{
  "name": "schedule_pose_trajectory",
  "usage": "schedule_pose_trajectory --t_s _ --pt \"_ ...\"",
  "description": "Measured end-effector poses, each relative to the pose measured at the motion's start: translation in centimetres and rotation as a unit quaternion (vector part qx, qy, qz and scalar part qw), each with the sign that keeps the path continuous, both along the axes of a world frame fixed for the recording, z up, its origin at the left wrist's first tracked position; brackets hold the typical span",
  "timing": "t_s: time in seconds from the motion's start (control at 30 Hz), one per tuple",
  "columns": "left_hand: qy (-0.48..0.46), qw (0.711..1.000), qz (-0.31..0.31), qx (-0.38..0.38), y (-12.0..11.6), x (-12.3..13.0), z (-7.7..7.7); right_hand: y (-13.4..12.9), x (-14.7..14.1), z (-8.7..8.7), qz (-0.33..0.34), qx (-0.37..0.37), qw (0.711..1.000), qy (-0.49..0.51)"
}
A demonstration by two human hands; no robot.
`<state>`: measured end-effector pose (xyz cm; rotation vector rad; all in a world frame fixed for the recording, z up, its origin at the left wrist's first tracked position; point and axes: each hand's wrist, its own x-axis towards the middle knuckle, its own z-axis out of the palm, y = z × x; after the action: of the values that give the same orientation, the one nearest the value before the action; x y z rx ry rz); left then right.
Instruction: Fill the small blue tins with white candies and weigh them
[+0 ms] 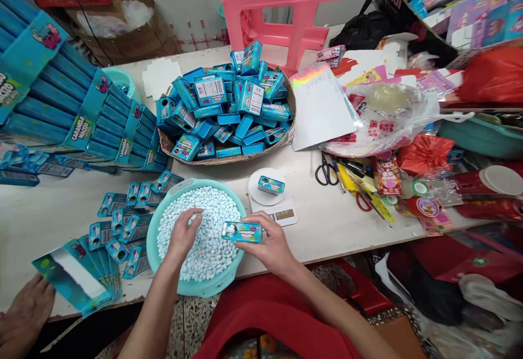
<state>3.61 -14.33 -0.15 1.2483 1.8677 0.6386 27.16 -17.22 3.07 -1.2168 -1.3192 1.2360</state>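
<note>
Left hand [182, 236]: fingers curled over small pale oval pellets [212, 258]; we cannot tell its grip.
Right hand [268, 243]: clamped on a small blue rectangular box [247, 232], over the right rim of the round turquoise plastic bowl [204, 289].

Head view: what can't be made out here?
Head view:
Reading on scale: too small.
Bottom of basin: hidden by candies.
How full the blue box is: walls hide it.
Whether the left hand holds anything: fingers hide it.
Other person's hand: arm cut by left edge.
</note>
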Motion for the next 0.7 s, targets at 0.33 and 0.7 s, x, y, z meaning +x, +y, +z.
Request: schedule_pose_trajectory --t_s 0.33,0.7 --pt "0.251 0.937 -0.226 -0.087 3.0 4.6 -1.6 -2.4 9.4 -2.5 -0.123 -0.046 0.991 -0.023" --pt "-0.301 0.926 0.175 -0.143 3.1 1.4 -0.8 -2.8 12.1 -5.2 -0.156 -0.044 0.987 -0.022"
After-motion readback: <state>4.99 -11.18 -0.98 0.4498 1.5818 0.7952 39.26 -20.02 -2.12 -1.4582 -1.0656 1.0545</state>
